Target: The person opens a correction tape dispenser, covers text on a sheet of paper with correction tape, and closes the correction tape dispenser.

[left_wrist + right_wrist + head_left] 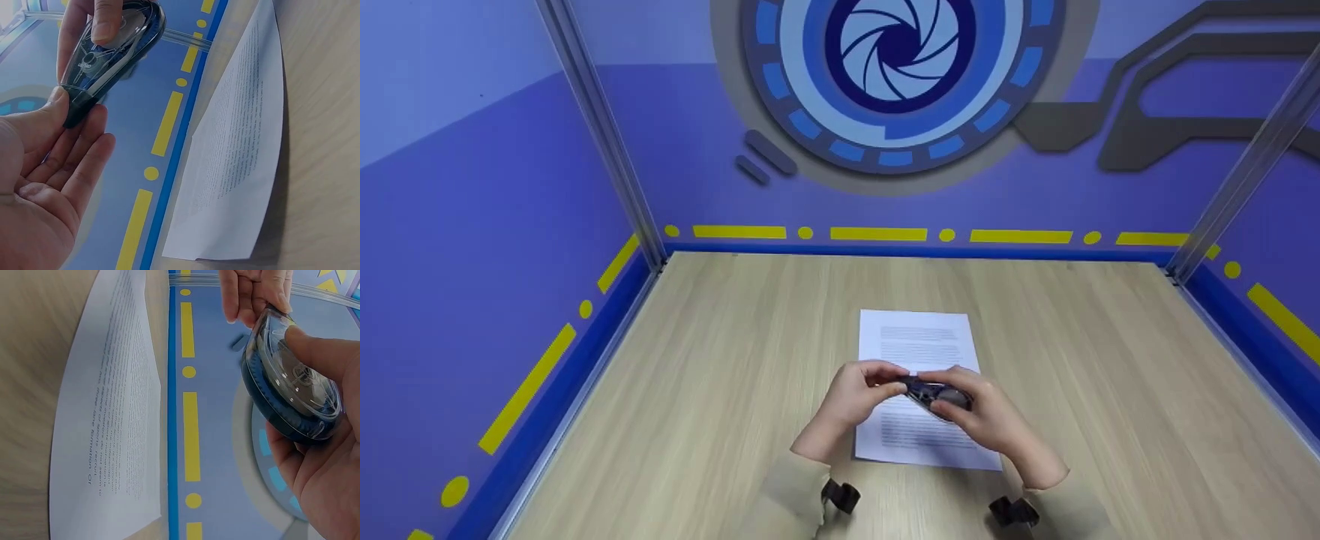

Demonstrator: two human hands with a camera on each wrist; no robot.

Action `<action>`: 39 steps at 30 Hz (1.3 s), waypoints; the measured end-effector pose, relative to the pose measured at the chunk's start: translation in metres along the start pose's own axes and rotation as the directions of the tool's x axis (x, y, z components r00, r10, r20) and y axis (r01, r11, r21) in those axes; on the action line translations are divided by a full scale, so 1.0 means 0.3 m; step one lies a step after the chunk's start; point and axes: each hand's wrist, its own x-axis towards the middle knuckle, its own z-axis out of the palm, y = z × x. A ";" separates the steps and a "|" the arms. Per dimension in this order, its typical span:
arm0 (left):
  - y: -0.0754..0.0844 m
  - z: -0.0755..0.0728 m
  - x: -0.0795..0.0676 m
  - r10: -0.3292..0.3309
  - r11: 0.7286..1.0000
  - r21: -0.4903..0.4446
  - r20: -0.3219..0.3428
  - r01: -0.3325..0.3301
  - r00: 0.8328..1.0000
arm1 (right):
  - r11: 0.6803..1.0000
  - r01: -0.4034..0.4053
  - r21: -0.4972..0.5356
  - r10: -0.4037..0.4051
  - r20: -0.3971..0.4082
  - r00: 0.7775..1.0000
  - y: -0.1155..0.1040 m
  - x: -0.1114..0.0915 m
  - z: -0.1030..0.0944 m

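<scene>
A correction tape (941,397) with a clear case and dark trim is held in both hands above a printed sheet of paper (915,452). My right hand (988,411) grips the wide body, thumb on the clear side, as the right wrist view shows. At the narrow end, my left hand (851,397) pinches the dark tip (82,107) between thumb and forefinger. Its other fingers stretch out loosely in the left wrist view. In the right wrist view white tape and a small reel appear through the case (298,377).
The sheet lies flat on a light wooden table (720,375), lines of print across it. Blue and purple panels (675,165) with yellow marks enclose the table at the back and sides, joined by metal posts (600,127). Dark straps (841,496) sit by both wrists.
</scene>
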 end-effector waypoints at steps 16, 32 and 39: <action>-0.044 -0.115 0.005 -0.134 0.986 -0.122 -0.217 0.109 0.967 | 0.995 -0.093 -0.025 0.090 -0.082 0.993 0.016 -0.012 -0.051; -0.141 -0.186 -0.001 -0.265 0.964 -0.065 -0.368 0.259 0.891 | 0.986 -0.141 -0.086 0.137 -0.052 0.989 0.012 -0.008 -0.036; -0.173 -0.216 -0.007 -0.342 0.932 -0.032 -0.400 0.360 0.850 | 0.990 -0.107 -0.095 0.102 -0.057 0.993 0.015 -0.005 -0.029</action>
